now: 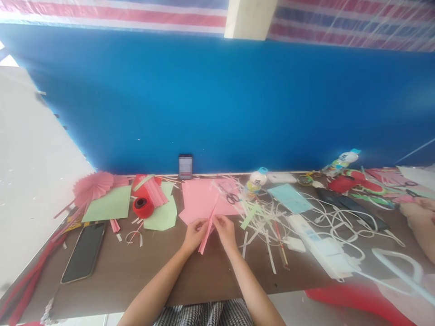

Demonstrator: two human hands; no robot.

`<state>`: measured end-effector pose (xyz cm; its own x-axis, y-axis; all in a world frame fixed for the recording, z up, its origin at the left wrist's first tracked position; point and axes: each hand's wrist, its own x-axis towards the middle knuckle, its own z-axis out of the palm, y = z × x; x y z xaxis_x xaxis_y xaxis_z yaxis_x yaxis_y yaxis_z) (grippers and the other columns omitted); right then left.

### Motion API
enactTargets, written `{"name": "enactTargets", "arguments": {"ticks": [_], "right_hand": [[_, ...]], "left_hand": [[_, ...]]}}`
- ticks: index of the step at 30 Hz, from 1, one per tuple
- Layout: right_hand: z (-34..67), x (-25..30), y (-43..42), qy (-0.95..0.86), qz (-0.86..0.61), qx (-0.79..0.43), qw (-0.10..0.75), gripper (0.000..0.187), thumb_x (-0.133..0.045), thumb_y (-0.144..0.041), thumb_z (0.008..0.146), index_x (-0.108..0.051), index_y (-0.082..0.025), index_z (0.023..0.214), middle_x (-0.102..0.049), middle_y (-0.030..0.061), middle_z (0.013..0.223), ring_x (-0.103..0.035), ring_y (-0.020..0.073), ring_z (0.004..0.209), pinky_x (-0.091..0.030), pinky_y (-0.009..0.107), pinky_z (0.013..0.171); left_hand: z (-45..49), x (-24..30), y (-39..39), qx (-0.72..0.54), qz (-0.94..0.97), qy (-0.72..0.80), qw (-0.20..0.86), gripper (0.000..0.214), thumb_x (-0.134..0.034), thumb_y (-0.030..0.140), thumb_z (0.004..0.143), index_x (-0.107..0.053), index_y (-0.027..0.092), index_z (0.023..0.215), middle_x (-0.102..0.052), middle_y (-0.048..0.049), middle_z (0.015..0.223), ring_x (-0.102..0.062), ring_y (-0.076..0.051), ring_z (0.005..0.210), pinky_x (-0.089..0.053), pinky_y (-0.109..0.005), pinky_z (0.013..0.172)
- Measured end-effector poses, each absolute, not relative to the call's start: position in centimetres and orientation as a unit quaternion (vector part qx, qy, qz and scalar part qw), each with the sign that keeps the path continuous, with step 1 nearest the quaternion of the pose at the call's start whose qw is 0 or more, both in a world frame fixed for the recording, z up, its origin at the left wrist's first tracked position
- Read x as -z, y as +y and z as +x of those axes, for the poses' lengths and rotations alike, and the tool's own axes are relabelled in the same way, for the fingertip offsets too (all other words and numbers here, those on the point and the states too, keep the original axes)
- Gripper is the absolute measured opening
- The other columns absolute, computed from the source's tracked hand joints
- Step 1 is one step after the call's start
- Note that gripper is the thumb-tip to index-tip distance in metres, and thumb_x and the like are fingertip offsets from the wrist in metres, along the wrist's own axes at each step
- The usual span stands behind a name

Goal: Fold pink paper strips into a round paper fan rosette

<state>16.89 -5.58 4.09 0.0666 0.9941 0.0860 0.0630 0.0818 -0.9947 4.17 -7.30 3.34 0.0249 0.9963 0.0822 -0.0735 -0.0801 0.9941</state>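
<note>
Between my two hands a narrow folded strip of pink paper (205, 242) stands at a slant over the table. My left hand (195, 234) pinches it from the left side. On the other side the fingertips of my right hand (224, 230) close on its upper part. Just beyond my hands lie flat pink paper sheets (197, 194). A pair of scissors (233, 198) with dark handles rests on their right edge. Many thin white paper strips (263, 226) are heaped to the right of my right hand.
At left are a pink pleated paper fan (93, 188), green paper (108, 206), a red tape roll (143, 207) and a phone (83, 253). Another phone (186, 166) leans on the blue partition (217, 104). A bottle (256, 181), power strip (317, 246), cables and another person's hand (419, 215) are right.
</note>
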Motion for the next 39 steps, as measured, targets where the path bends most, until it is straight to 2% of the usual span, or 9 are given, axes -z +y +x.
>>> {"name": "enactTargets", "arguments": {"ticks": [3,8,11,16,22,26,31,34,39], "right_hand": [[17.0,-3.9,-5.5,-0.535,-0.502,-0.447,0.513,0.03,-0.057,-0.043,0.072,-0.065,-0.015,0.079,-0.066,0.0068,0.072,-0.061,0.0196,0.066,-0.049,0.032,0.062],[16.8,-3.7,-5.9,-0.535,-0.521,-0.382,0.544,0.026,-0.06,-0.039,0.07,-0.06,-0.017,0.082,-0.065,0.0067,0.079,-0.062,0.0196,0.072,-0.049,0.031,0.065],[16.5,-3.9,-6.2,-0.557,-0.526,-0.369,0.526,0.022,-0.059,-0.038,0.071,-0.059,-0.018,0.079,-0.065,0.0061,0.076,-0.062,0.0192,0.071,-0.049,0.032,0.067],[16.4,-4.0,-5.9,-0.537,-0.525,-0.398,0.527,0.022,-0.061,-0.038,0.069,-0.062,-0.016,0.074,-0.066,0.0059,0.073,-0.061,0.0194,0.071,-0.047,0.032,0.068],[16.8,-3.1,-5.4,-0.5,-0.525,-0.446,0.525,0.026,-0.063,-0.04,0.067,-0.065,-0.015,0.075,-0.067,0.0067,0.076,-0.06,0.0193,0.071,-0.046,0.031,0.067],[16.9,-2.8,-5.4,-0.484,-0.498,-0.487,0.53,0.031,-0.062,-0.043,0.068,-0.066,-0.015,0.08,-0.067,0.0078,0.08,-0.061,0.0209,0.075,-0.047,0.032,0.067],[16.8,-3.1,-5.7,-0.468,-0.505,-0.502,0.524,0.034,-0.063,-0.046,0.067,-0.063,-0.015,0.081,-0.067,0.008,0.08,-0.061,0.0212,0.076,-0.049,0.032,0.065],[16.6,-3.3,-6.0,-0.479,-0.514,-0.462,0.542,0.03,-0.065,-0.043,0.065,-0.059,-0.017,0.078,-0.065,0.0062,0.08,-0.062,0.0196,0.073,-0.049,0.031,0.065],[16.4,-3.5,-6.5,-0.53,-0.523,-0.402,0.533,0.023,-0.062,-0.037,0.07,-0.059,-0.017,0.079,-0.065,0.0077,0.08,-0.062,0.02,0.076,-0.049,0.034,0.072]], "left_hand": [[4.0,-3.3,-7.2,-0.538,0.492,0.44,0.525,0.027,-0.055,0.037,0.076,-0.067,0.016,0.088,-0.067,-0.0082,0.092,-0.06,-0.021,0.089,-0.045,-0.034,0.084],[3.9,-3.0,-7.1,-0.531,0.463,0.402,0.586,0.028,-0.06,0.036,0.072,-0.065,0.014,0.087,-0.066,-0.0093,0.092,-0.061,-0.022,0.087,-0.046,-0.034,0.081],[3.9,-2.8,-7.0,-0.544,0.454,0.39,0.588,0.027,-0.064,0.034,0.069,-0.065,0.014,0.086,-0.067,-0.0091,0.09,-0.061,-0.021,0.085,-0.046,-0.033,0.08],[3.9,-2.5,-6.9,-0.544,0.438,0.413,0.584,0.027,-0.068,0.036,0.064,-0.065,0.014,0.08,-0.068,-0.007,0.08,-0.062,-0.02,0.077,-0.047,-0.032,0.074],[3.7,-2.8,-7.0,-0.543,0.445,0.404,0.587,0.026,-0.064,0.036,0.069,-0.067,0.015,0.082,-0.067,-0.0079,0.088,-0.06,-0.02,0.086,-0.044,-0.032,0.082],[3.6,-2.8,-7.0,-0.539,0.436,0.418,0.587,0.027,-0.06,0.039,0.072,-0.066,0.014,0.081,-0.067,-0.0079,0.087,-0.061,-0.019,0.081,-0.046,-0.031,0.077],[3.7,-2.9,-6.9,-0.55,0.454,0.439,0.547,0.027,-0.059,0.038,0.072,-0.065,0.014,0.082,-0.067,-0.0075,0.085,-0.061,-0.019,0.081,-0.046,-0.031,0.077],[3.9,-3.1,-7.0,-0.558,0.477,0.454,0.506,0.025,-0.057,0.038,0.073,-0.065,0.015,0.081,-0.067,-0.0077,0.083,-0.061,-0.019,0.08,-0.047,-0.031,0.076],[4.2,-2.8,-7.2,-0.572,0.477,0.461,0.483,0.024,-0.058,0.036,0.073,-0.065,0.015,0.081,-0.066,-0.0073,0.081,-0.061,-0.018,0.078,-0.048,-0.03,0.074]]}}
